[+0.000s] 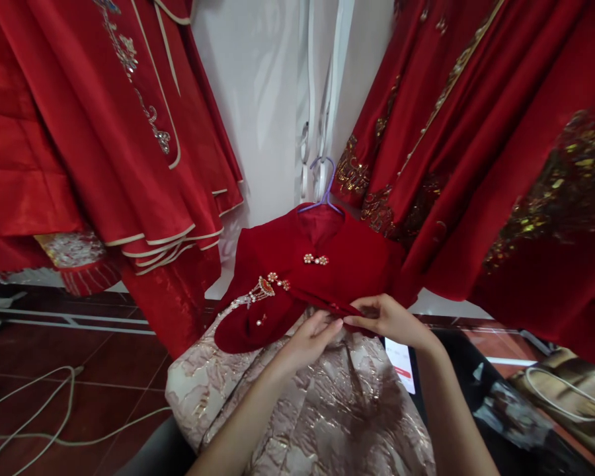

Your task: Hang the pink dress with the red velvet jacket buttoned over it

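Note:
A dark red sleeveless-looking top (367, 258) with a stand collar hangs on a purple wire hanger (326, 206). Gold, pearly clasps (316, 259) fasten its neck, and a fan-shaped beaded ornament (265, 286) with bead strands lies on its left front. Pale pink metallic brocade (302, 423) spreads below the top and under my forearms. My right hand (389, 318) pinches the top's lower front edge between thumb and fingers. Just left of it, my left hand (313, 337) has its thumb and fingers closed at the same edge; the fingertips are partly hidden by fabric.
Red garments with pale piping (143, 165) hang at left, and gold-embroidered red garments (476, 165) at right. A lit phone (400, 363) lies beside my right forearm, near clear plastic (513, 413). A pale cable (69, 403) loops over the dark red tiled floor (114, 360).

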Motion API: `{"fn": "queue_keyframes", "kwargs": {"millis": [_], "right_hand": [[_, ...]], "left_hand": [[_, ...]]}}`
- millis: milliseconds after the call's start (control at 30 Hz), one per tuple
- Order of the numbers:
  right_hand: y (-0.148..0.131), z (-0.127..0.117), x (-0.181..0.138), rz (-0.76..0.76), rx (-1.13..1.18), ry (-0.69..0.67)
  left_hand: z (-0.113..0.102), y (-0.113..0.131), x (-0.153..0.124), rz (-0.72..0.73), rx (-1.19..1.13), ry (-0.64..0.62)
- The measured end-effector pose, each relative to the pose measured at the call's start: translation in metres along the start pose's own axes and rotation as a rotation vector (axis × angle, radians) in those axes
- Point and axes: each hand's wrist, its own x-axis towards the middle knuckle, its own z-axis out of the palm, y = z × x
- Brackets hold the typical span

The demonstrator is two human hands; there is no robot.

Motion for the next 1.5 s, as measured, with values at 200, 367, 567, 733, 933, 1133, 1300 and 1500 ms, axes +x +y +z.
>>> {"fn": "queue_keyframes", "kwargs": {"millis": [200, 367, 567, 733, 933, 1133, 1300, 1500], "right_hand": [[-0.013, 0.009, 0.000, -0.061, 0.077, 0.016], [0.005, 0.017, 0.011, -0.119, 0.028, 0.189], [0.018, 0.020, 0.021, -0.176, 0.009, 0.247], [0.000, 0.017, 0.020, -0.219, -0.067, 0.391], [-0.031, 0.023, 0.006, -0.261, -0.093, 0.394], [-0.031, 0.045, 0.007, -0.159, -0.106, 0.174], [-0.027, 0.048, 0.014, -0.124, -0.038, 0.182], [-0.024, 0.044, 0.016, -0.141, 0.064, 0.210]], "left_hand": [[0.010, 0.001, -0.002, 0.050, 0.135, 0.316], [-0.001, -0.004, -0.003, 0.086, -0.065, 0.166], [-0.017, 0.024, -0.013, 0.012, -0.206, 0.088], [-0.019, 0.028, -0.012, 0.139, -0.427, 0.178], [-0.018, 0.019, -0.012, 0.047, -0.329, 0.269], [-0.018, 0.012, -0.017, 0.037, -0.227, 0.278], [-0.055, 0.026, -0.025, 0.139, 0.139, 0.195], [-0.117, 0.020, -0.037, 0.148, 0.726, 0.566]]}}
